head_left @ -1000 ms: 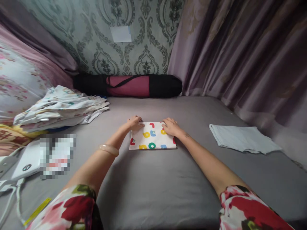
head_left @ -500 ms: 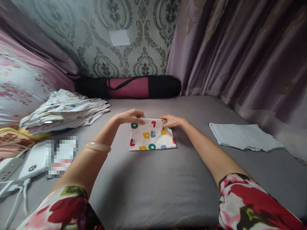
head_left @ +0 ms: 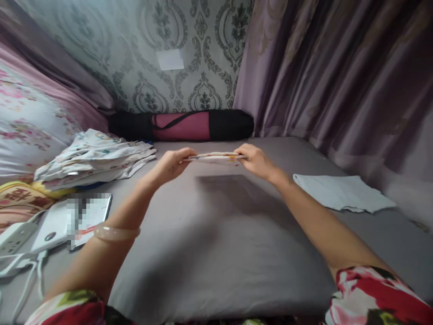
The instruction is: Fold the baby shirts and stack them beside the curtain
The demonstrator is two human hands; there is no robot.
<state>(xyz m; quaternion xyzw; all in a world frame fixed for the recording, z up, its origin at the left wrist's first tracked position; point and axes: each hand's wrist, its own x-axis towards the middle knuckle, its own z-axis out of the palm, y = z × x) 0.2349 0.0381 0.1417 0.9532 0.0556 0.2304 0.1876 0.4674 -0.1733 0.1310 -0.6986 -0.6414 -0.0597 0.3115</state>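
A folded white cloth with coloured print [head_left: 216, 157] is held up above the grey sheet [head_left: 216, 253], seen nearly edge-on. My left hand [head_left: 176, 163] grips its left end, fingers pressed together. At its right end my right hand [head_left: 254, 160] is closed on it in the same way. The cloth's shadow falls on the sheet below. Most of its printed face is hidden from this angle.
On the left lie a pile of printed cloths [head_left: 94, 158], a power strip [head_left: 16, 237], a white power bank [head_left: 54, 225] and a partly blurred flat item [head_left: 91, 225]. A folded pale cloth [head_left: 341, 192] is at right. A black and pink bag [head_left: 182, 125] lies along the wall.
The printed cloth has been lifted off the sheet and tilted edge-on. My hands have moved apart to its two ends and closed on it.
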